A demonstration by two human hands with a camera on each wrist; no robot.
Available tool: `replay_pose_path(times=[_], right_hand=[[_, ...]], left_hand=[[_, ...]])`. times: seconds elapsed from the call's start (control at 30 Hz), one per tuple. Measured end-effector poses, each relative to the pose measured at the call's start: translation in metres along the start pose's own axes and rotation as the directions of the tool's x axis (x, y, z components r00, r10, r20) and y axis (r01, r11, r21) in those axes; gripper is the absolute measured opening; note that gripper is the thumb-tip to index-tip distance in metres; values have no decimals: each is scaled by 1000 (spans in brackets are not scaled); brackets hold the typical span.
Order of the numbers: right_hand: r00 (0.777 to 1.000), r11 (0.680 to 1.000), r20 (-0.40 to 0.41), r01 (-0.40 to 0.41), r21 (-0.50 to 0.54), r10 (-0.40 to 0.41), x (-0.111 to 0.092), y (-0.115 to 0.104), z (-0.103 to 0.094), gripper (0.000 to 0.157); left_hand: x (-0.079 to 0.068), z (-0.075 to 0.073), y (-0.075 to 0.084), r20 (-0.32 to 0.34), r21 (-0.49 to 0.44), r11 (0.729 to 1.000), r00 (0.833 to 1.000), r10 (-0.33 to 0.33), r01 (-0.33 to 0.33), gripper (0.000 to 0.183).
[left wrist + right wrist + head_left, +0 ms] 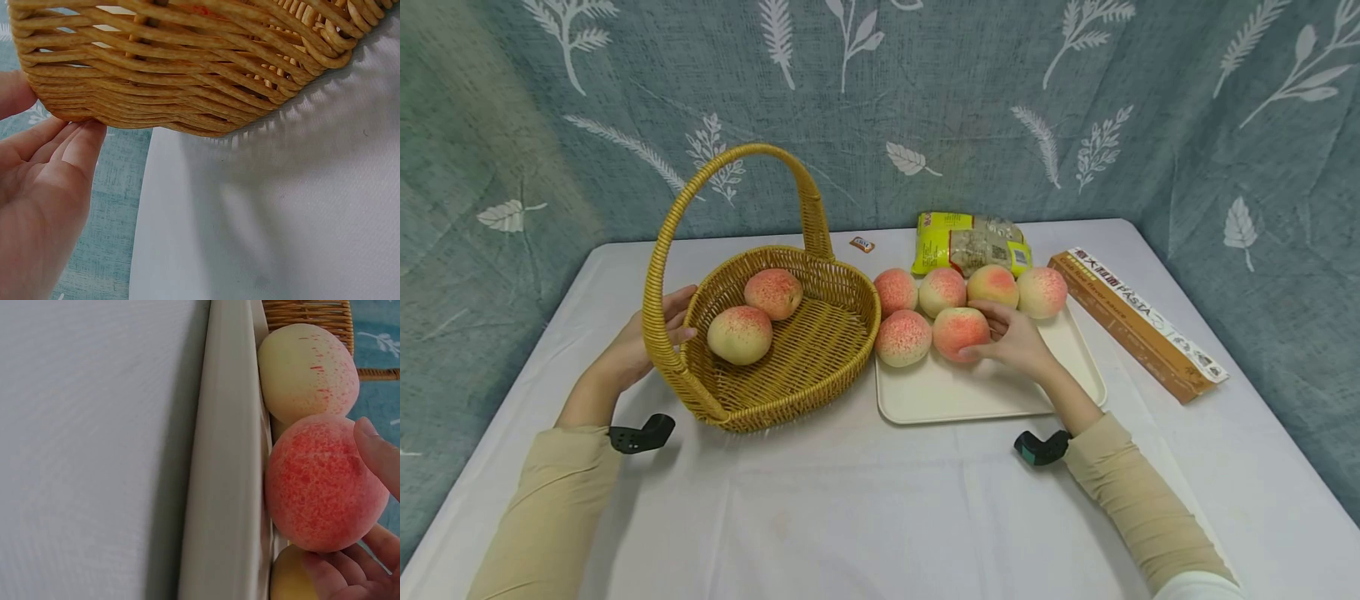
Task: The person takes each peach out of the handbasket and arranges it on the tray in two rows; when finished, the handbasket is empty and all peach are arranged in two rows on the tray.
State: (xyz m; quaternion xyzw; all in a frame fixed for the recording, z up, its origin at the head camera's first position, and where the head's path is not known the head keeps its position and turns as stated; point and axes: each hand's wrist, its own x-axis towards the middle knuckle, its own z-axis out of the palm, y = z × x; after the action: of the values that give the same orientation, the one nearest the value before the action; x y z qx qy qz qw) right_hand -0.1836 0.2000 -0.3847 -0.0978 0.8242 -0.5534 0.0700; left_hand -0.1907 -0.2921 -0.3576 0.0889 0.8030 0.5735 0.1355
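On the left stands a golden wicker basket [820, 337] with a tall arched handle, two peaches [740, 336] inside it. My left hand [631, 346] holds the basket's left rim; in the left wrist view the thumb and fingers [84, 147] pinch the woven edge. My right hand [1018, 343] grips a reddish peach [957, 332] at the front of a cream tray [970, 400]. Its thumb lies on one side of the peach and the fingers curl round the other in the right wrist view. Several more peaches [904, 338] sit on the tray beside and behind it.
Behind the tray lies a yellow and clear plastic food bag [973, 243]. A long brown pasta box [1138, 325] rests to the tray's right. One small orange packet [862, 244] is at the table's back. A patterned blue-grey cloth [955, 108] hangs behind the white table.
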Motion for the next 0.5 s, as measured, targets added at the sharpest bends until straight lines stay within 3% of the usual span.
replay_pose_path(times=[0.23,0.5], right_hand=[[1000,1000,-6,-23,-4,23,-1,1,-2,71],[1000,1000,-22,19,-11,-19,-1,4,0,70]], left_hand=[[1,-1,-1,0,-4,1000,1000,-5,5,76],[1,-1,0,7,-20,1000,1000,3,-2,76]])
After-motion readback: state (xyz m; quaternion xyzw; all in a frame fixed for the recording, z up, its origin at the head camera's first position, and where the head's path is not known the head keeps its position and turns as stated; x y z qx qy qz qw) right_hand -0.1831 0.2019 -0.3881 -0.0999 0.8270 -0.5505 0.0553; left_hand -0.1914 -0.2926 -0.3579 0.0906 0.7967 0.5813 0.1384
